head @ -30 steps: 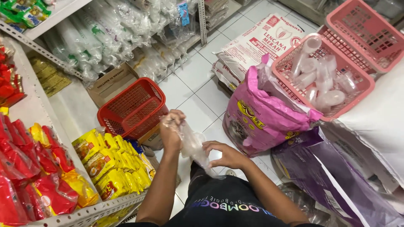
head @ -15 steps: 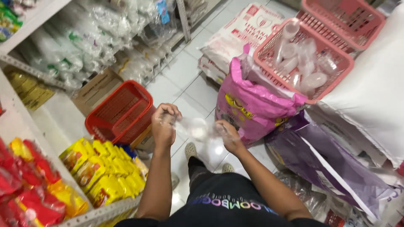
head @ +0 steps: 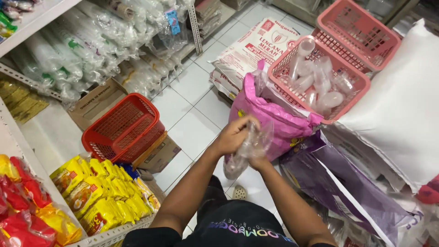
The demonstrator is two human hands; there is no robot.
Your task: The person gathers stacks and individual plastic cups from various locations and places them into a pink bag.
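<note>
My left hand [head: 235,133] and my right hand [head: 259,158] are pressed together in front of me, both gripping a small clear plastic bag [head: 242,153] with pale contents that hangs below them. The right hand is mostly hidden behind the bag and the left hand. Just beyond them stands an open pink sack [head: 274,119]. A pink basket [head: 279,73] holding several filled clear bags rests on top of the sacks.
A red basket [head: 123,128] sits on a cardboard box at the left. Yellow packets [head: 98,194] and red packets [head: 18,201] line the shelf at lower left. Purple sacks [head: 347,187], a white sack [head: 402,105] and a second pink basket [head: 361,32] crowd the right.
My hands have come together and shifted right toward the pink sack, closing on the clear bag. The view has swung so the shelf sits further left.
</note>
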